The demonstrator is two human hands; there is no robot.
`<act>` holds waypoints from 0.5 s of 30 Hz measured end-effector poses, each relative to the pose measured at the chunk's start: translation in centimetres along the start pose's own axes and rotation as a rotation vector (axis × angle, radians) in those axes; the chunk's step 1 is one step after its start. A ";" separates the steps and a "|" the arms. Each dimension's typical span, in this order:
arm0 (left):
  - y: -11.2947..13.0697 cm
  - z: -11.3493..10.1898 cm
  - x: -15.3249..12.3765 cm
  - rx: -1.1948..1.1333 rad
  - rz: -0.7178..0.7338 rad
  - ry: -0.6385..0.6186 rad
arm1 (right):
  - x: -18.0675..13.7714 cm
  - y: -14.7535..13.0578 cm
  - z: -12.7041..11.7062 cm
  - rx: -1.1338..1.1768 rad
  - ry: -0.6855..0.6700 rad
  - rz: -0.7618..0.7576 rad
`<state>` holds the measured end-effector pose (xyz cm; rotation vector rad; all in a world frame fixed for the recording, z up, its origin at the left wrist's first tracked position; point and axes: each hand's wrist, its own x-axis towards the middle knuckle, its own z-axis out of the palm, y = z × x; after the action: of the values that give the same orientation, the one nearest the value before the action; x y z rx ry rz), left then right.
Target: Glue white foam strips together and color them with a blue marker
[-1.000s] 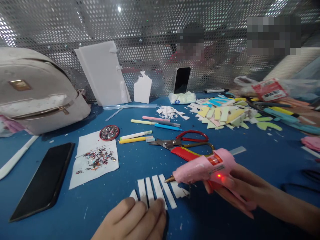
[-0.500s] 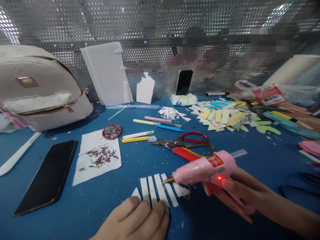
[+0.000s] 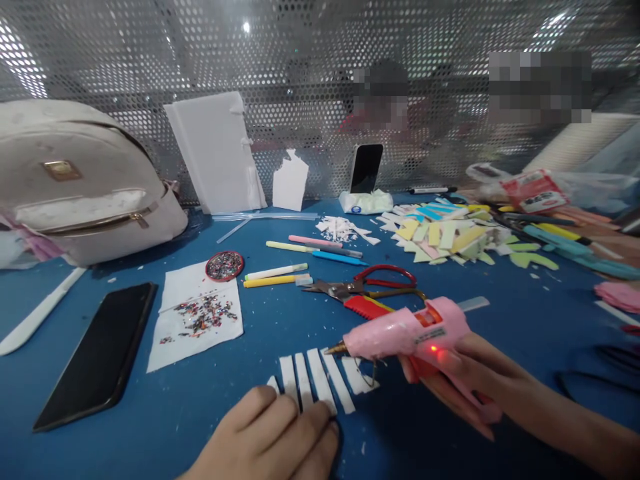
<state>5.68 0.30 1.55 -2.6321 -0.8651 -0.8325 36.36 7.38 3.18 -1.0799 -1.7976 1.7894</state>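
My right hand [image 3: 463,380] grips a pink hot glue gun [image 3: 400,335] with its red light on. The brass nozzle points left, just above the far end of a row of several white foam strips [image 3: 315,383] lying on the blue table [image 3: 260,333]. My left hand [image 3: 267,440] rests at the bottom edge, fingers curled and pressed onto the near ends of those strips.
Red-handled scissors [image 3: 367,287] and a red-yellow cutter lie behind the gun. Markers [image 3: 275,275], a glitter dish [image 3: 225,265], a glitter-strewn tissue [image 3: 197,321], a black phone [image 3: 100,353] and a beige backpack [image 3: 85,187] sit left. Coloured foam scraps [image 3: 445,233] pile at right. People sit behind the mesh.
The glue gun's nozzle has shifted slightly left and down toward the strips. My left hand has stayed on the strips' near ends.
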 end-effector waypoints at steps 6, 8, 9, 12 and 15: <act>-0.4 0.3 0.6 -0.314 -0.338 0.017 | 0.5 -0.3 -0.3 -0.092 0.176 -0.117; -0.5 -0.1 1.2 -0.355 -0.452 -0.082 | 0.5 -0.7 -0.2 -0.167 0.257 -0.082; -0.5 -0.3 1.5 -0.352 -0.488 -0.124 | 0.5 -0.9 -0.2 -0.196 0.277 -0.068; -0.2 -0.6 2.4 -0.318 -0.516 -0.184 | 0.4 -0.8 -0.2 -0.214 0.286 -0.058; 0.2 -0.3 3.1 -0.283 -0.511 -0.217 | 0.2 0.0 -0.2 -0.195 0.295 -0.069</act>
<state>7.72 1.43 3.62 -2.8183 -1.6350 -0.8398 36.39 7.62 3.15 -1.2646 -1.8264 1.3547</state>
